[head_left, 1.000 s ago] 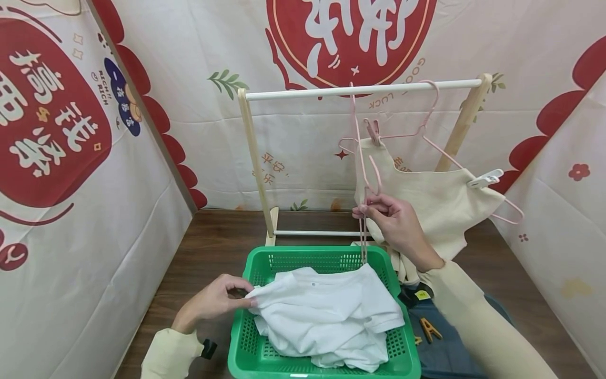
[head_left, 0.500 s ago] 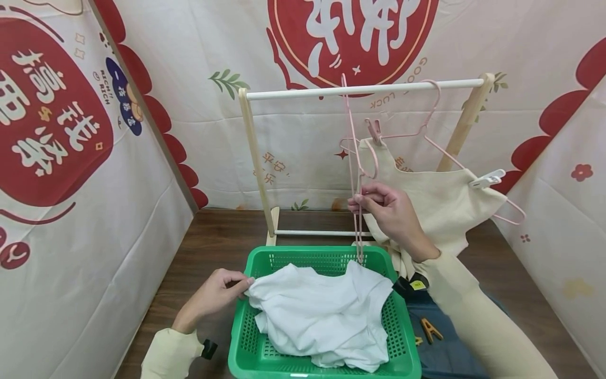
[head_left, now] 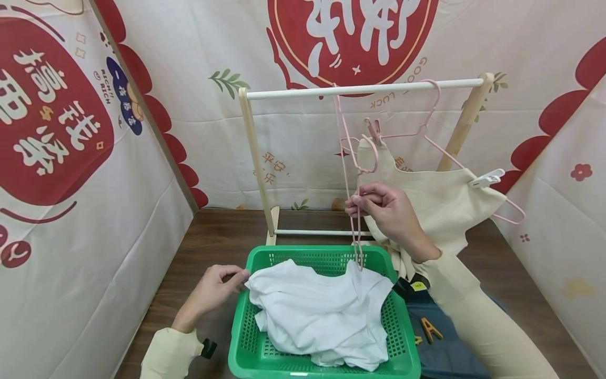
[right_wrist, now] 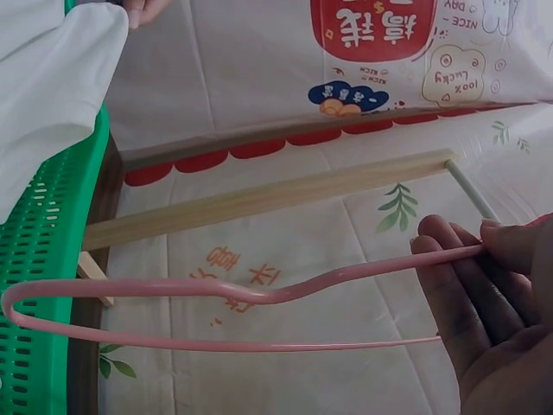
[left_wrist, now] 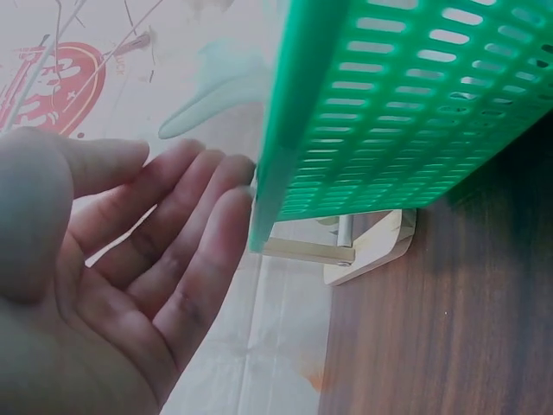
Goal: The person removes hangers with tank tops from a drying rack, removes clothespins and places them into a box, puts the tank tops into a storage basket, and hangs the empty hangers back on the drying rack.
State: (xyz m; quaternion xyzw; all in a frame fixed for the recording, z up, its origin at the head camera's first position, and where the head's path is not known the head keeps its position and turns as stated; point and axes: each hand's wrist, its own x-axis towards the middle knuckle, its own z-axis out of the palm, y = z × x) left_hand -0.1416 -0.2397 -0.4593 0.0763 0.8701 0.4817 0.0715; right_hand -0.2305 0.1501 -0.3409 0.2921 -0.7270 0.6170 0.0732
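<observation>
Head view: white shirt [head_left: 322,316] lies rumpled inside green basket [head_left: 303,251], presumably light and limp, best pinched at its upper edges. Left wrist view: left hand [left_wrist: 130,303], thumb apart from loosely bent fingers, shows no hold, basket just beside or touching. Right wrist view: right hand [right_wrist: 497,316] pinches pink hanger [right_wrist: 173,288], far end toward the basket; likely light, stiff and slick, best held centrally.

Right hand [head_left: 389,211] pinches; left hand [head_left: 212,290] looks relaxed.
</observation>
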